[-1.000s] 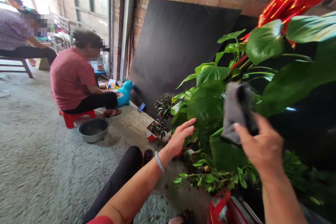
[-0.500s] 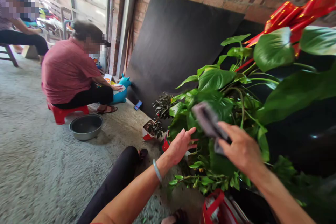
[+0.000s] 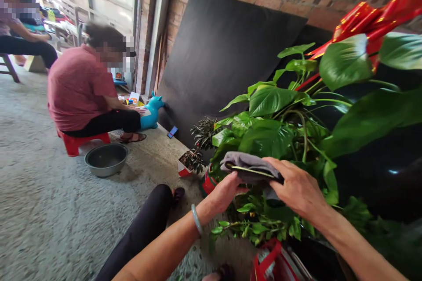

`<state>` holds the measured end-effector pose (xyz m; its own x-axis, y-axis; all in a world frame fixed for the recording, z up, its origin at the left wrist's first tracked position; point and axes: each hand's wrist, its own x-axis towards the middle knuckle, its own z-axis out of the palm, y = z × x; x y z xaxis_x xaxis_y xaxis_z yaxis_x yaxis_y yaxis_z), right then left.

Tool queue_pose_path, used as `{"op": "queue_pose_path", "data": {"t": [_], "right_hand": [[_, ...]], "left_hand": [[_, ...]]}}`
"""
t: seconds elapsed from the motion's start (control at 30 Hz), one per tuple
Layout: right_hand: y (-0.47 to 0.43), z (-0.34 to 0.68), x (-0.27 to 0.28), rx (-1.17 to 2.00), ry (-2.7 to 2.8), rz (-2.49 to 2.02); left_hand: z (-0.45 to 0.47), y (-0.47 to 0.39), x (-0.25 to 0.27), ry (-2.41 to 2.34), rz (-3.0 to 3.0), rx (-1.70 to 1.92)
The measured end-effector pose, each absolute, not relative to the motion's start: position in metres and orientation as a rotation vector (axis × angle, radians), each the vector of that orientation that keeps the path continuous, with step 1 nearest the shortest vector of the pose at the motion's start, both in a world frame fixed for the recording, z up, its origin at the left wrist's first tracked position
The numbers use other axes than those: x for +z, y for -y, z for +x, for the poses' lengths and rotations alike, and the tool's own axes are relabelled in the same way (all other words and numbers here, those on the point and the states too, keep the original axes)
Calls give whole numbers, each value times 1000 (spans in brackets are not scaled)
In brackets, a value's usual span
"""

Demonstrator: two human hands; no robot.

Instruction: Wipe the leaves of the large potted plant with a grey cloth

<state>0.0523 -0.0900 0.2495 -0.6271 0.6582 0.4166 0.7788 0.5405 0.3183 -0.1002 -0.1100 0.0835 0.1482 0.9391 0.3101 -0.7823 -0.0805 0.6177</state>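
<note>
My right hand [image 3: 301, 186] is closed around a grey cloth [image 3: 245, 161], which is folded among the leaves of a large green potted plant [image 3: 268, 103]. A thin pale-green leaf edge [image 3: 253, 170] shows inside the fold of the cloth. My left hand [image 3: 224, 193], with a pale bangle on its wrist, is closed at the near side of that leaf. Its thumb lies by the cloth's lower edge, and its other fingers are partly hidden beneath. Broad glossy leaves surround both hands.
A red bag [image 3: 268, 261] stands below the plant. To the left, a smaller potted plant [image 3: 193, 160] and a grey basin [image 3: 106, 158] are on the concrete floor. A person in a red shirt [image 3: 77, 90] sits beside a blue toy animal [image 3: 152, 112]. A black panel [image 3: 227, 61] leans against the brick wall.
My right hand has brought the cloth down and around the leaf. My left hand, open half a second ago, has closed in beneath it. The seated person has leaned slightly left.
</note>
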Motion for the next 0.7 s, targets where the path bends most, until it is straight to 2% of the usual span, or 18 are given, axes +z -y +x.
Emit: {"op": "queue_pose_path", "data": {"t": [0.17,0.27,0.37,0.47,0.53,0.63,0.7], "right_hand": [[62,77,300,-972,2091,-1617],[70,76,299,-1039,2073,-1530],[93,64,255,-848,2381,-1256],[103,66,226,-475,2578,-1272],[98,83,237,-388,2439,-1476],[90,114,277,-498,1980,-1781],[91,124,292,-573,1777,-1776]], "left_hand": [[-101,112,82,-285,798,1437],[-100,109,82,-286,796,1445],[-98,107,81,-278,787,1453],[-99,108,79,-248,800,1462],[-102,109,78,-254,791,1469],[-105,110,79,-269,763,1485],[-103,109,80,-263,763,1491]]}}
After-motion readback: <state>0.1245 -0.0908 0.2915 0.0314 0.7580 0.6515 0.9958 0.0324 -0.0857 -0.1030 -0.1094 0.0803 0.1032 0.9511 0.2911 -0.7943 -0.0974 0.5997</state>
